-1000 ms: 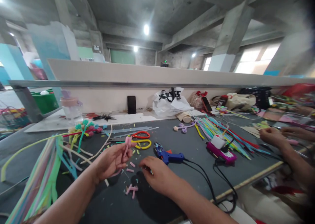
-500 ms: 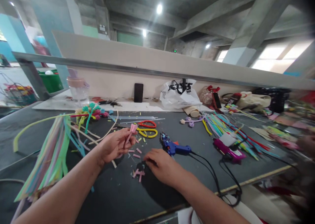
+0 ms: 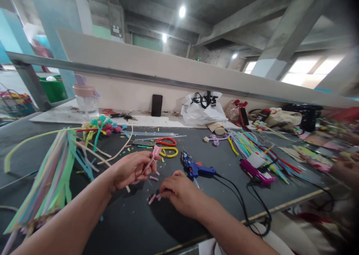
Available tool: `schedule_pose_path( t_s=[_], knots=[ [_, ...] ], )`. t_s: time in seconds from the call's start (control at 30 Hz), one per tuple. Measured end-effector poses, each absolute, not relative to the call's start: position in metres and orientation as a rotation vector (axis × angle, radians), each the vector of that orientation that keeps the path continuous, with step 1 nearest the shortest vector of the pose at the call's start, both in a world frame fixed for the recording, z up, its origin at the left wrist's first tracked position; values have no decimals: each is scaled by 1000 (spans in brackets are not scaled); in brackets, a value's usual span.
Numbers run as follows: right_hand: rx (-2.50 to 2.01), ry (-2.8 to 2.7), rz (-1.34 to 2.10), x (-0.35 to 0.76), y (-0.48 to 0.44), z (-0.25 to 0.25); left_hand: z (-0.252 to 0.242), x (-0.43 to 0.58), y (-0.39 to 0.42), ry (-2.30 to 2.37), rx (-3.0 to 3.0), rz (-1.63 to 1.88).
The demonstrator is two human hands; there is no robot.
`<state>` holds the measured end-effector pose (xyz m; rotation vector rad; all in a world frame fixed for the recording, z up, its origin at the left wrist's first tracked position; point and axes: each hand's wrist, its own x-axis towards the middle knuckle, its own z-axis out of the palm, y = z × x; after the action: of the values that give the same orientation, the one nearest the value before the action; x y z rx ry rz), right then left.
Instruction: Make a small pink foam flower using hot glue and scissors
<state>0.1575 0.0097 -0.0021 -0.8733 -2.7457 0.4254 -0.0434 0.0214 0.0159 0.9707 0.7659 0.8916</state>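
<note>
L hand (image 3: 133, 169) of a person at a dark work surface (image 3: 117, 229) holds a pink piece (image 3: 157, 150) pinched betw. thumb & fingers, its wider end standing up above them, its thin stem angled down across the hand. R hand (image 3: 181, 193) is low over the surface, just right of the L, fingers drawn narrow at a few small pink bits (image 3: 152, 199); can't tell if one is gripped. Another pink bit (image 3: 154, 178) lies on the surface betw. the 2 hands.

Just right of the R hand: a blue glue gun (image 3: 202, 169) on its side, nozzle end messy w/ multicolored residue, black cord trailing R. Behind the hands, scissor handles, 1 red (image 3: 166, 144), 1 yellow (image 3: 170, 156). Far L, a bundle of pastel strips (image 3: 53, 172), w/ fuzzy colored pcs. (image 3: 98, 133) nr. its top end. At R, a 2nd bundle of strips (image 3: 249, 150) lies behind a magenta power strip (image 3: 259, 172) w/ a white adapter (image 3: 256, 159).

Along the back: a lidded clear cup (image 3: 85, 100), a dark phone (image 3: 156, 105) propped upright & a white plastic bag (image 3: 202, 111) w/ black lettering. Far R edge, a co-worker's hand (image 3: 346, 169), blurred; what it holds is unclear.
</note>
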Motion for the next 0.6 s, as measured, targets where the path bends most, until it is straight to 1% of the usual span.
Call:
schedule_pose_path(
  t_s=[0.13, 0.2, 0.37, 0.53, 0.6],
  knots=[
    [-763, -2781, 425, 163, 8, 7, 13, -39, 20, 762, 973, 871],
    [-788, -2745, 399, 169, 12, 15, 15, -37, 19, 792, 962, 870],
    [-1168, -2533, 265, 209, 39, 34, 23, -31, 18, 910, 937, 859],
    [-1480, -2725, 341, 251, 58, 27, 20, -31, 21, 974, 902, 854],
    [-1573, -2705, 282, 252, 59, 20, 16, -31, 22, 966, 909, 866]
  ],
)
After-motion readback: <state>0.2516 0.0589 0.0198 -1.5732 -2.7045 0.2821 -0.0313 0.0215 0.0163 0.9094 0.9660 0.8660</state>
